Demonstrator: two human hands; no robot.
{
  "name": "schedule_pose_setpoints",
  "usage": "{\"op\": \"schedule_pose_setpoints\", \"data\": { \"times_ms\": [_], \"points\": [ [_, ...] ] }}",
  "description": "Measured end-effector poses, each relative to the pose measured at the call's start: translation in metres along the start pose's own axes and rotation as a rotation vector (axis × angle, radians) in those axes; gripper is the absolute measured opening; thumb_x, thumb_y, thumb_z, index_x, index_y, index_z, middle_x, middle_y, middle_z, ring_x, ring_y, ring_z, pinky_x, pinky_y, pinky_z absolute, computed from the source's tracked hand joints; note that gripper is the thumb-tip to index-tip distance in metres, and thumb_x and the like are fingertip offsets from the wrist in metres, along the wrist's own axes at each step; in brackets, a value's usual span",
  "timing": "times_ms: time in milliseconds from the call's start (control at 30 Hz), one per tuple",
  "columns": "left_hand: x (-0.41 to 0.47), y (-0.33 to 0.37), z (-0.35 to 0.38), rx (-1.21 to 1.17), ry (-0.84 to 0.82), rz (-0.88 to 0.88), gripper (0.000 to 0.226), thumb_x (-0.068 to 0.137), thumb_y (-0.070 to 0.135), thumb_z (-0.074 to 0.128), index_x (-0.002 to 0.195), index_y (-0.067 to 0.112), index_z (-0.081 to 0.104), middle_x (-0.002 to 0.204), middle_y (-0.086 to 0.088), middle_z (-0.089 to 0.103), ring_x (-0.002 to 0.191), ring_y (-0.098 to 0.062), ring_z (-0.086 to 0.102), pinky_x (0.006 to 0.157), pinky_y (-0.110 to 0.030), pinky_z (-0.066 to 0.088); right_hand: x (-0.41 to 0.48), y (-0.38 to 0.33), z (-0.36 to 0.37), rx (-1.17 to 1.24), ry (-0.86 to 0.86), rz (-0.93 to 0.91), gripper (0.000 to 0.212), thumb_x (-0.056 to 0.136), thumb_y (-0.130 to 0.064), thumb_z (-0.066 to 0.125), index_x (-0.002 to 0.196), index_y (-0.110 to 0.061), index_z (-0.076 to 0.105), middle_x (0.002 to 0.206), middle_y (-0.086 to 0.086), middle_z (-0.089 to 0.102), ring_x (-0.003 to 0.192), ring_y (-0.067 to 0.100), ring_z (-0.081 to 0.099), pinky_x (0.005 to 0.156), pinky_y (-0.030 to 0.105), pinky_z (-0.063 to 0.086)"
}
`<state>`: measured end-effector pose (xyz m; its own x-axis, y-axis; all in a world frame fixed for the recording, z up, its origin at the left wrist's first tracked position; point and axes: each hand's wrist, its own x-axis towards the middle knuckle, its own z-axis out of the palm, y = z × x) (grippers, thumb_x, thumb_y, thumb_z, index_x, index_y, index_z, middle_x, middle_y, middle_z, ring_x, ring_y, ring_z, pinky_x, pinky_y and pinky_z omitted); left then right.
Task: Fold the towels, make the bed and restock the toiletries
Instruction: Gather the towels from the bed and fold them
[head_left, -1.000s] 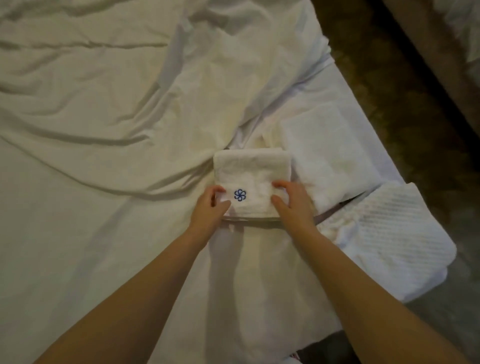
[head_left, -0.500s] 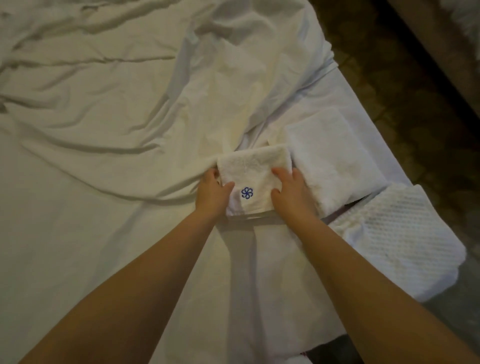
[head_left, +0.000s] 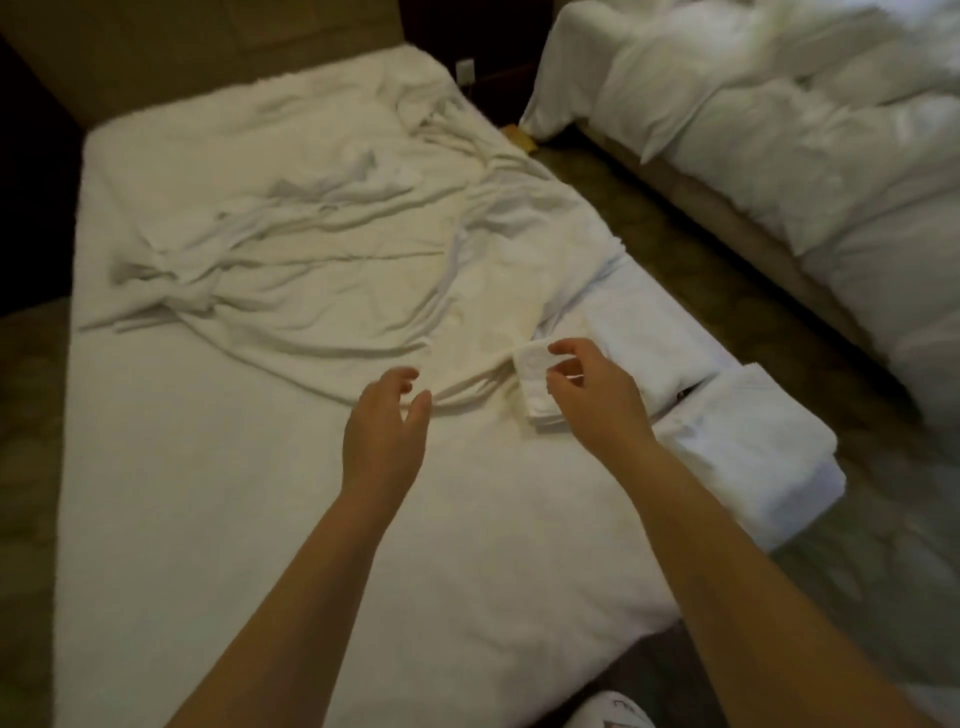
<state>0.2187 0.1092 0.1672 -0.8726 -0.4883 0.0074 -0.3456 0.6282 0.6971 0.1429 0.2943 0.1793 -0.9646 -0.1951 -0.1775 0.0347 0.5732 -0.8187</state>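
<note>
While folded towels (head_left: 649, 353) line the bed (head_left: 208, 493) edge, I judge its rumpled sheet (head_left: 337, 270) still unmade; my left hand (head_left: 382, 441) and right hand (head_left: 597, 400) hover released.

A single head-worn camera looks forward and down from the foot of the bed (head_left: 208, 519), with both forearms close below.

Both hands have let go of the small folded towel (head_left: 531, 387). The left hand (head_left: 383, 441) has moved off to the left, fingers loose. The right hand (head_left: 597, 400) now hangs over the towel and hides its blue flower. The view has tipped up, so a second bed (head_left: 779, 135) shows.
</note>
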Motion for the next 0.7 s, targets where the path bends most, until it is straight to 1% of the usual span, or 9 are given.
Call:
{"op": "schedule_pose_setpoints", "data": {
  "times_ms": [67,167,200,267,367,500,600,667,700],
  "points": [
    [-0.048,-0.019,-0.037,-0.034,-0.02,0.0,0.028,0.095,0.021,0.052,0.121,0.014,0.057,0.116,-0.005,0.062,0.106,-0.018,0.056,0.081,-0.021,0.034,-0.065,-0.015,0.014,0.069,0.058,-0.015,0.026,0.097,-0.022,0.048,0.122,-0.025,0.052,0.1,-0.007,0.058,0.079,0.004,0.053,0.062,0.014,0.04],
    [-0.112,-0.047,-0.087,-0.015,-0.055,0.025,0.028,0.095,0.023,0.051,0.122,0.016,0.057,0.114,-0.001,0.061,0.102,-0.013,0.055,0.081,-0.021,0.034,-0.158,-0.023,0.047,0.146,0.082,0.024,0.022,0.094,-0.02,0.051,0.115,-0.026,0.055,0.082,-0.009,0.059,0.067,0.004,0.052,0.057,0.016,0.039],
    [-0.13,-0.055,-0.103,-0.018,-0.056,0.032,0.028,0.095,0.023,0.051,0.122,0.017,0.056,0.114,0.0,0.061,0.1,-0.011,0.054,0.081,-0.021,0.034,-0.185,-0.022,0.057,0.155,0.073,0.028,0.022,0.094,-0.019,0.052,0.115,-0.025,0.056,0.078,-0.008,0.059,0.064,0.005,0.051,0.057,0.017,0.039],
    [-0.162,-0.071,-0.132,-0.01,-0.04,0.033,0.028,0.095,0.023,0.051,0.122,0.018,0.056,0.112,0.0,0.061,0.097,-0.009,0.051,0.08,-0.021,0.034,-0.23,-0.021,0.073,0.154,0.043,0.03,0.024,0.094,-0.018,0.051,0.116,-0.024,0.056,0.076,-0.001,0.06,0.061,0.008,0.051,0.053,0.016,0.039],
    [-0.2,-0.094,-0.166,-0.003,0.003,-0.004,0.027,0.096,0.024,0.05,0.123,0.02,0.056,0.112,0.001,0.061,0.095,-0.009,0.051,0.079,-0.022,0.035,-0.267,-0.027,0.088,0.173,0.035,0.017,0.024,0.095,-0.015,0.049,0.117,-0.024,0.054,0.082,0.005,0.063,0.061,0.012,0.051,0.049,0.015,0.039],
    [-0.243,-0.118,-0.202,-0.007,0.132,-0.069,0.026,0.096,0.024,0.051,0.122,0.02,0.056,0.107,0.004,0.06,0.095,-0.012,0.054,0.078,-0.024,0.038,-0.298,-0.042,0.113,0.169,-0.051,-0.053,0.024,0.096,-0.016,0.048,0.118,-0.024,0.053,0.082,0.003,0.063,0.058,0.012,0.05,0.053,0.023,0.041],
    [-0.279,-0.136,-0.223,-0.046,0.206,-0.132,0.025,0.096,0.023,0.051,0.12,0.019,0.057,0.102,0.001,0.061,0.092,-0.017,0.057,0.073,-0.026,0.042,-0.322,-0.052,0.137,0.162,-0.135,-0.082,0.024,0.096,-0.017,0.048,0.118,-0.024,0.054,0.078,0.002,0.061,0.055,0.01,0.048,0.048,0.017,0.038],
    [-0.303,-0.15,-0.238,-0.054,0.228,-0.182,0.024,0.096,0.025,0.051,0.119,0.021,0.056,0.1,0.001,0.061,0.087,-0.017,0.057,0.067,-0.027,0.043,-0.34,-0.062,0.157,0.149,-0.188,-0.107,0.024,0.096,-0.017,0.048,0.118,-0.023,0.054,0.075,0.003,0.061,0.055,0.01,0.047,0.047,0.016,0.037],
    [-0.313,-0.158,-0.246,-0.046,0.241,-0.203,0.025,0.096,0.026,0.051,0.12,0.023,0.056,0.1,0.002,0.061,0.088,-0.016,0.058,0.068,-0.027,0.045,-0.348,-0.069,0.168,0.145,-0.212,-0.126,0.023,0.096,-0.017,0.049,0.118,-0.023,0.055,0.074,0.002,0.06,0.055,0.01,0.047,0.048,0.016,0.037]
  ]
}}
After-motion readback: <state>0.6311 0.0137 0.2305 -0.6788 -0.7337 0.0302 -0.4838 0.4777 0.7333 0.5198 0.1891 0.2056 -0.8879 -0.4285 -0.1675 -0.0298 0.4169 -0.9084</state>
